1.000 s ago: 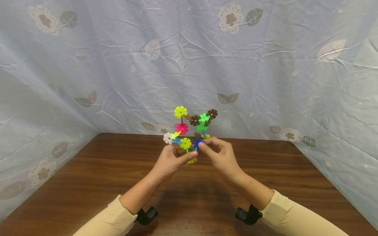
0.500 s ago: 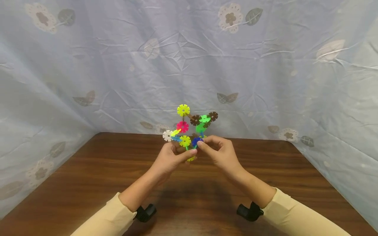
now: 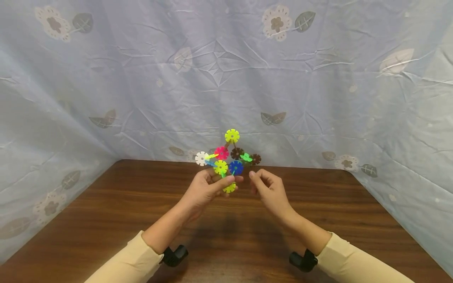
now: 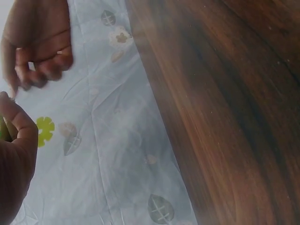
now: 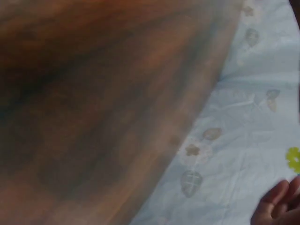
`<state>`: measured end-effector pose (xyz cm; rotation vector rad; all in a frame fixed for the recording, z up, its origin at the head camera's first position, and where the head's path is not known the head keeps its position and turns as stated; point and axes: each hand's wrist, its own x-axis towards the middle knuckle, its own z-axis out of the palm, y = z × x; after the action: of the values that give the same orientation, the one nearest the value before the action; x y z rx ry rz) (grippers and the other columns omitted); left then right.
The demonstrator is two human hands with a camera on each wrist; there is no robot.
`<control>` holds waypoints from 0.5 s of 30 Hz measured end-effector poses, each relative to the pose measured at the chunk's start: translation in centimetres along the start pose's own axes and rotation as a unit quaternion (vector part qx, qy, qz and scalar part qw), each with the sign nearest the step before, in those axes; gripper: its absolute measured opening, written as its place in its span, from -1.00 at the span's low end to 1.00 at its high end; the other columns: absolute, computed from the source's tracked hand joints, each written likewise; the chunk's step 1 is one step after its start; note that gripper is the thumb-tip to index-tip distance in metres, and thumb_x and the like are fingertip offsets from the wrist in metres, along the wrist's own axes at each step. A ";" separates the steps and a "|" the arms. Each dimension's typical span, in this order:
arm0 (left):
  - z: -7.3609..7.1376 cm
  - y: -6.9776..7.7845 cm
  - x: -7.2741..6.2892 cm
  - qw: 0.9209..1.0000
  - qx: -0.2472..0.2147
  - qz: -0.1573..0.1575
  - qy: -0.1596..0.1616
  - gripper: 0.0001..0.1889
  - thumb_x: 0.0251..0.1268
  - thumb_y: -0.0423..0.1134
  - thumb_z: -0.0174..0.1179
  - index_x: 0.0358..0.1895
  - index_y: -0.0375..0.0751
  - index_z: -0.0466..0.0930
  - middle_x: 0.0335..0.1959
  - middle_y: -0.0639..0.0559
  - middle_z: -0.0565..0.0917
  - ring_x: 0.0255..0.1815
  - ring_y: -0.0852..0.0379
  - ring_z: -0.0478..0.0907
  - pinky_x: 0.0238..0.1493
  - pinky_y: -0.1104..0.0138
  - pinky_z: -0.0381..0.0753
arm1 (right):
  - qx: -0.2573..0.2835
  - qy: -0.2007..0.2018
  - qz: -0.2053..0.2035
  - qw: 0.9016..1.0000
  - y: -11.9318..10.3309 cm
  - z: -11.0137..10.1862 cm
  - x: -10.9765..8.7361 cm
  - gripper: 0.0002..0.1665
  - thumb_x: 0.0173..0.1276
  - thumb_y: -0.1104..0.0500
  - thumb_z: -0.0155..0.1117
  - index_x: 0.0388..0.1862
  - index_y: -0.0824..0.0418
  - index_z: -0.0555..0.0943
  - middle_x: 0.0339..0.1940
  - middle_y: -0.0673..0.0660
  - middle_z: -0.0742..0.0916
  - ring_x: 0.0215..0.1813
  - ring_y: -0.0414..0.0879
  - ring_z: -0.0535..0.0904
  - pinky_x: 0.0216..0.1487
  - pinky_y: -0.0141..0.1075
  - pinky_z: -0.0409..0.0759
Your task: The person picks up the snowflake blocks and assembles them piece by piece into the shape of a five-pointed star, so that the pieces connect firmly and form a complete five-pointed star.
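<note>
My left hand (image 3: 209, 190) pinches the lower part of a linked chain of notched snowflake discs, held up over the table. A blue disc (image 3: 236, 168) and a yellow-green disc (image 3: 221, 167) stand just above the thumb. Higher up are a pink disc (image 3: 221, 153), a white disc (image 3: 201, 158), brown discs (image 3: 237, 153) and a yellow disc (image 3: 232, 136) at the top. My right hand (image 3: 270, 192) is just right of the chain, fingers loosely curled, nothing seen in it. The left wrist view shows the right hand (image 4: 42, 44) apart from the left hand (image 4: 16, 154).
Below the hands is a dark wooden table (image 3: 226, 236). A pale curtain (image 3: 226, 78) with leaf and flower prints hangs behind it and along both sides. Black camera mounts (image 3: 175, 255) sit under the forearms, close above the table.
My right hand has let go of the blue disc and drawn back slightly rightward. The chain has turned: its yellow top has shifted right and the brown discs at the right have dropped lower.
</note>
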<state>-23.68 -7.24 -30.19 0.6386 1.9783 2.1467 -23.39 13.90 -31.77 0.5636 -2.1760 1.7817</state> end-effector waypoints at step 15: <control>0.3 -0.1 -0.3 0.996 -0.075 -0.014 -0.040 -0.65 0.59 -0.21 0.18 0.25 -0.36 0.59 -0.07 0.12 0.86 -0.03 0.20 0.75 -0.04 0.33 0.70 | 0.197 -0.180 0.119 0.956 1.5 0.3 0.8 -0.28 0.51 0.35 0.09 0.60 0.25 0.17 0.23 0.05 0.61 0.13 -0.22 0.64 0.37 -0.22 0.64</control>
<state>-23.33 -7.08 -30.30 0.6555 1.7568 2.1904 -24.79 13.75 -32.81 0.7942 -2.1926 2.4399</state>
